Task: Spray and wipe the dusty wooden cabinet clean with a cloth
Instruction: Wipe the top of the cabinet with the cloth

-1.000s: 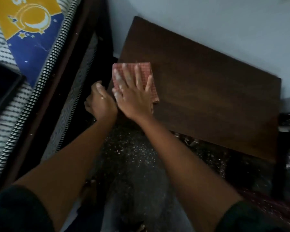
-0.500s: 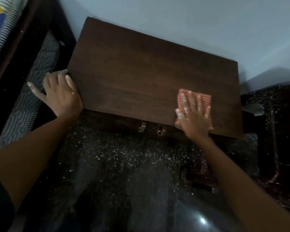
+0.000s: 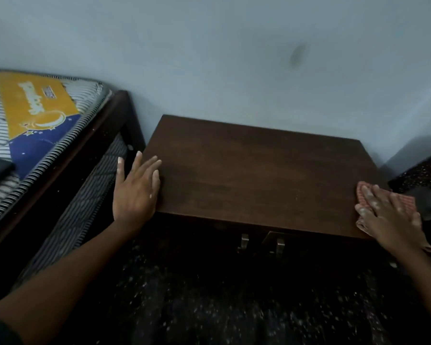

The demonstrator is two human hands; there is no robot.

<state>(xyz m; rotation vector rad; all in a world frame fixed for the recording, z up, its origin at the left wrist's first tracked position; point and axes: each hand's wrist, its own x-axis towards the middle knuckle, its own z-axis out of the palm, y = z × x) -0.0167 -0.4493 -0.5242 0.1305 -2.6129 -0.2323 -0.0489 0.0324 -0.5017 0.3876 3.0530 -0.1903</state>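
Note:
The dark wooden cabinet (image 3: 259, 175) stands against the pale wall, two metal handles (image 3: 261, 244) on its front. My right hand (image 3: 388, 217) lies flat, fingers spread, on a red checked cloth (image 3: 406, 204) at the top's front right corner; part of the cloth hangs past the edge. My left hand (image 3: 136, 190) rests open against the cabinet's left front edge, fingers partly on the top. No spray bottle is in view.
A bed with a dark wooden frame (image 3: 90, 145) and a striped mattress (image 3: 35, 120) bearing a yellow and blue label runs along the left. The dark speckled floor (image 3: 234, 307) lies in front. A dark object (image 3: 423, 178) sits right of the cabinet.
My right hand has slid the cloth from the top's left side across to its front right corner. My left hand has opened flat at the left edge. The view has tilted up.

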